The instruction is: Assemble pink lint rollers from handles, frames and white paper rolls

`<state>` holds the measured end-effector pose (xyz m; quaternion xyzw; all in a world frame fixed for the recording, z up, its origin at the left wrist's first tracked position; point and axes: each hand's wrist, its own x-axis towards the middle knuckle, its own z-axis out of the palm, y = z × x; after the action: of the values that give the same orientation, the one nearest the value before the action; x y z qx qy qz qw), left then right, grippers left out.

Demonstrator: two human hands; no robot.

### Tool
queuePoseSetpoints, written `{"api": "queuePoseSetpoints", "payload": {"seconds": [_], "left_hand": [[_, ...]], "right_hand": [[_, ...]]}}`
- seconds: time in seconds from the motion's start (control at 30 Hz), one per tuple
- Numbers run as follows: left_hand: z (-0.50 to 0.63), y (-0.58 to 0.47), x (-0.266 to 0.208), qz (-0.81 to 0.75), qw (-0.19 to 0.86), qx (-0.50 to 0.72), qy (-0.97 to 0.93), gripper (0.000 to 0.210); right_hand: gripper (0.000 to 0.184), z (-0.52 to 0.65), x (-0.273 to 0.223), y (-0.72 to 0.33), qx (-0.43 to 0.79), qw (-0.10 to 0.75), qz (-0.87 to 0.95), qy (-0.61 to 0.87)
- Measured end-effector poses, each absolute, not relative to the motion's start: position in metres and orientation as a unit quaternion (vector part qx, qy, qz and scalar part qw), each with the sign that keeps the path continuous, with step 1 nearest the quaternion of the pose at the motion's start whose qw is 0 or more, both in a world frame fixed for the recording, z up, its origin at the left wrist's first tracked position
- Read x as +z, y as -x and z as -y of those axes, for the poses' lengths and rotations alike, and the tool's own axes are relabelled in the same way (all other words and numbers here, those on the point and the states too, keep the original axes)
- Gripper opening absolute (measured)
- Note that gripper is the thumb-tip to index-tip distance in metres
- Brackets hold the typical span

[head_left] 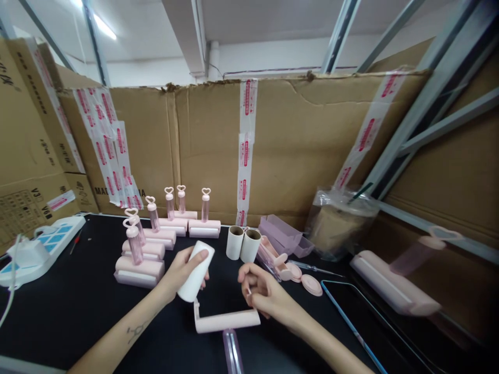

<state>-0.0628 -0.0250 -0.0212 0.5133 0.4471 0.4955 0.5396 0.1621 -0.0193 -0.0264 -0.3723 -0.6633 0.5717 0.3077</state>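
Observation:
My left hand is closed around a white lint roller refill, which tilts above the table. Just below it lies a pink lint roller frame with an upright arm at its left end and a clear purple handle pointing toward me. My right hand is over the frame's right end, its fingers curled together. A small pale bit shows between those fingers, too small to name. Whether this hand touches the frame is hard to tell.
Several assembled pink lint rollers stand at the left. Two cardboard-cored rolls stand mid-table, beside purple covers and pink round caps. A phone lies at right. A power strip sits left; a cardboard wall closes the back.

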Motion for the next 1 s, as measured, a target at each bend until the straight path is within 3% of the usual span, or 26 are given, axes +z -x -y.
{"api": "queuePoseSetpoints", "payload": {"seconds": [0.17,0.43,0.5,0.57,0.7,0.83,1.0], "left_hand": [[0.015,0.071,-0.024,-0.448,0.485,0.567,-0.493,0.046],[0.02,0.066,-0.03,-0.429,0.442,0.57,-0.543,0.043],[0.023,0.064,-0.031,-0.434,0.345,0.541,-0.632,0.044],[0.028,0.062,-0.032,-0.429,0.182,0.49,-0.737,0.044],[0.037,0.057,-0.035,-0.379,-0.083,0.383,-0.838,0.044],[0.041,0.051,-0.039,-0.34,-0.184,0.335,-0.859,0.04],[0.04,0.046,-0.041,-0.333,-0.213,0.327,-0.858,0.039]], "right_hand": [[0.008,0.008,-0.021,-0.178,0.484,0.252,0.704,0.455],[0.005,0.011,-0.028,-0.183,0.391,0.253,0.739,0.487],[0.011,0.013,-0.022,-0.182,0.316,0.299,0.761,0.481],[0.018,0.017,-0.015,-0.179,0.262,0.356,0.774,0.452],[0.036,0.029,-0.011,-0.168,0.322,0.407,0.767,0.377],[0.034,0.035,-0.019,-0.158,0.357,0.393,0.764,0.367],[0.036,0.035,-0.023,-0.155,0.358,0.397,0.759,0.373]]}}
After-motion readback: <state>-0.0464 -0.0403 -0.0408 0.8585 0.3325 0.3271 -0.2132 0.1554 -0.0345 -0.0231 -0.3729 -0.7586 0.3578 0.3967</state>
